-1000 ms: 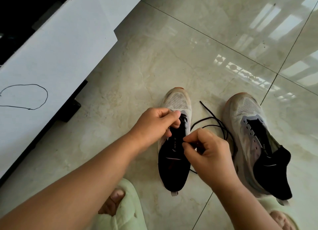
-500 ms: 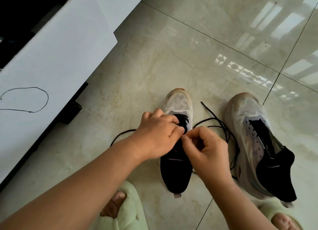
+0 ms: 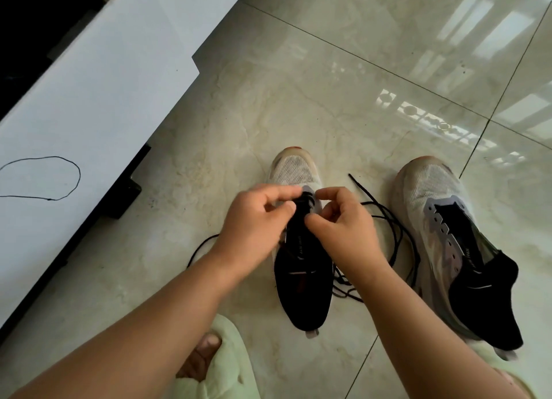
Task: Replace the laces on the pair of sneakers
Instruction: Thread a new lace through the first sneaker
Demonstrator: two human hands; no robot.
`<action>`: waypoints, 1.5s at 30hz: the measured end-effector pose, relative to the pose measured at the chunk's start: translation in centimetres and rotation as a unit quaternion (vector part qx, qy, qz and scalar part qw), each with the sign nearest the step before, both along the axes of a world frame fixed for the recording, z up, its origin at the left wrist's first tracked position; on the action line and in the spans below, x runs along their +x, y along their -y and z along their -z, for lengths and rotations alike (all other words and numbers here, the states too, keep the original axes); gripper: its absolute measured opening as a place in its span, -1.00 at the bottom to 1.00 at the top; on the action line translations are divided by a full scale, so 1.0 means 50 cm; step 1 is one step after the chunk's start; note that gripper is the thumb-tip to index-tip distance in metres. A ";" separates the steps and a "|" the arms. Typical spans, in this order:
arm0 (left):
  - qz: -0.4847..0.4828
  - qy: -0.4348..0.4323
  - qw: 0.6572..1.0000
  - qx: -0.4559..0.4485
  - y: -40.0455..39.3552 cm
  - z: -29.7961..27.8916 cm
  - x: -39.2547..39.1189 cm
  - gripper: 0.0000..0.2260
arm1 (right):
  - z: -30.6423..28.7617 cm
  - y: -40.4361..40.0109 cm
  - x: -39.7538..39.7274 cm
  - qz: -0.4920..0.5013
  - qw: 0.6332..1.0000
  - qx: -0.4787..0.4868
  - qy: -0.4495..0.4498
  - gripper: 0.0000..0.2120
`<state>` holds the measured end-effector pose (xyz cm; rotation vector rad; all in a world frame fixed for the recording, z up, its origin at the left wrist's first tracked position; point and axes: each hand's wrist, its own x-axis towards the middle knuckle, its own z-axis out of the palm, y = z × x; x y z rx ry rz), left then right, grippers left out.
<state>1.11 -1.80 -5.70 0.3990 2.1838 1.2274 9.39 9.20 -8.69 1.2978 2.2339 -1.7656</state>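
Both hands work at the left sneaker (image 3: 301,267) on the floor (image 3: 328,85): left hand (image 3: 257,222) and right hand (image 3: 343,222) each pinch the black lace (image 3: 388,216) near its top eyelets.

Daylight is glaring off the glossy floor tiles (image 3: 418,70) at upper right, window reflections showing; soft shadows under shoes; hands slightly motion-blurred; wide-angle distortion bending frame edges.

The left hand (image 3: 257,222) and the right hand (image 3: 343,222) hide the eyelets of the near sneaker (image 3: 301,267), and motion blur makes it unclear whether the fingers pinch the black lace (image 3: 385,216). The right arm hides part of this lace. The green slipper (image 3: 230,366) is cut by the bottom edge.
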 end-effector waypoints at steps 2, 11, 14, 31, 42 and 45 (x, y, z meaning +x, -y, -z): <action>-0.008 -0.035 0.998 -0.051 0.008 -0.003 -0.027 -0.77 | 0.000 -0.002 -0.003 0.003 1.000 0.008 0.002 -0.72; 0.101 -0.133 0.983 -0.076 0.013 -0.018 -0.042 -0.96 | -0.017 0.003 -0.021 -0.128 0.983 0.105 -0.084 -0.87; 0.091 -0.151 0.982 -0.070 0.032 -0.011 -0.062 -0.90 | -0.022 -0.019 -0.017 -0.063 0.993 0.054 -0.088 -0.89; 0.085 -0.097 0.990 -0.055 0.056 0.016 -0.072 -0.87 | -0.076 -0.069 -0.041 -0.183 0.926 0.325 -0.061 -0.89; 0.101 -0.049 0.994 0.006 0.011 0.003 -0.059 -0.88 | -0.074 -0.006 -0.047 -0.263 0.927 0.221 -0.151 -0.62; 0.130 -0.064 0.989 -0.005 0.018 0.003 -0.064 -0.87 | -0.060 -0.023 -0.042 -0.211 0.934 0.245 -0.154 -0.82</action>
